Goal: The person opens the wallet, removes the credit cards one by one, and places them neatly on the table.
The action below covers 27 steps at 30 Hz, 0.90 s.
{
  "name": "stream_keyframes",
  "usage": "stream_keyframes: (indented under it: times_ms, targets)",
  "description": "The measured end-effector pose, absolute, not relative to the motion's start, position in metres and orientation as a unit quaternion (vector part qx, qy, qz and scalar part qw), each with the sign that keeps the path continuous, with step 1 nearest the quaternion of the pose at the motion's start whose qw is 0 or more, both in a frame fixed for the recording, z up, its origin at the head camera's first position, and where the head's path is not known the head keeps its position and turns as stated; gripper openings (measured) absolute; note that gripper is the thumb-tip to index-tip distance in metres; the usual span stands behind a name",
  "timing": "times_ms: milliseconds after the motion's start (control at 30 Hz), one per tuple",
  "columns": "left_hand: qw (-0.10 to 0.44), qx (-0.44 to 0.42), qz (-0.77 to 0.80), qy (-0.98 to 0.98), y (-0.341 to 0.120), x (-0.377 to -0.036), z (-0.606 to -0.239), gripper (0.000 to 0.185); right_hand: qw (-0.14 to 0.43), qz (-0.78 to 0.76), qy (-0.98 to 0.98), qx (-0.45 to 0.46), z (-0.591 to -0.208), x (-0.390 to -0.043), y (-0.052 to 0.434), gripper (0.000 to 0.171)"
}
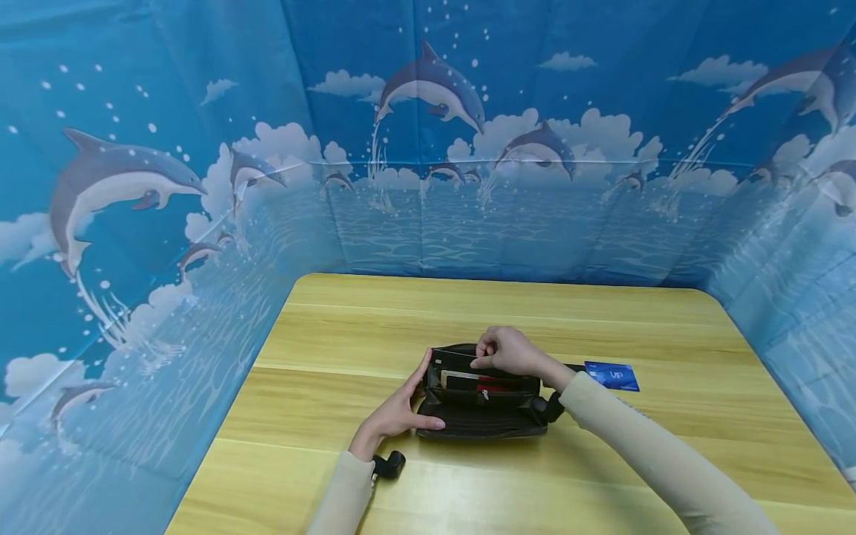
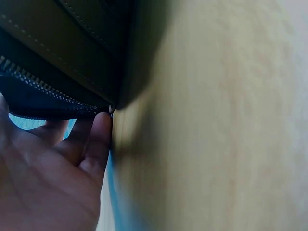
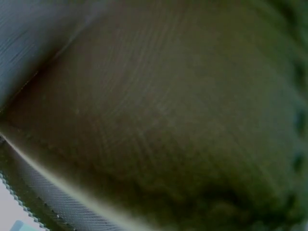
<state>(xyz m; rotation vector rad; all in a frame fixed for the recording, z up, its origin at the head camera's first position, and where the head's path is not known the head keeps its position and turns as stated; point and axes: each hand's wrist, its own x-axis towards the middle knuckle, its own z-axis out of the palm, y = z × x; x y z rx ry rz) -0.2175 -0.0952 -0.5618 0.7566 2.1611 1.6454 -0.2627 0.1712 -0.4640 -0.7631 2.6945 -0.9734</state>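
Observation:
A black zip wallet (image 1: 481, 416) lies open on the wooden table (image 1: 468, 312), with a white card edge and a red card edge showing in its slots. My left hand (image 1: 401, 409) rests against the wallet's left end, fingers straight along the side and thumb along the front edge. In the left wrist view those fingers (image 2: 91, 139) touch the zipper edge of the wallet (image 2: 57, 53). My right hand (image 1: 504, 351) is curled over the wallet's far edge and pinches its upper inner flap; whether a card is in the pinch is hidden. The right wrist view shows only blurred dark wallet fabric (image 3: 168, 120).
A blue VIP card (image 1: 611, 375) lies flat on the table just right of the wallet, behind my right wrist. Blue dolphin-print curtains (image 1: 428, 148) close off the table on the left, far and right sides. Bare wood (image 2: 216, 120) runs beside the wallet.

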Motion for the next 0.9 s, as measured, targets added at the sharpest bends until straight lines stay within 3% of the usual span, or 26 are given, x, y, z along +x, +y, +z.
stream_keyframes:
  times_ms: [900]
  targets:
    - [0.156, 0.27, 0.565, 0.764, -0.0958, -0.2172, -0.5564, 0.119, 0.132, -0.429, 0.87, -0.202, -0.4634, -0.263, 0.1772, 0.019]
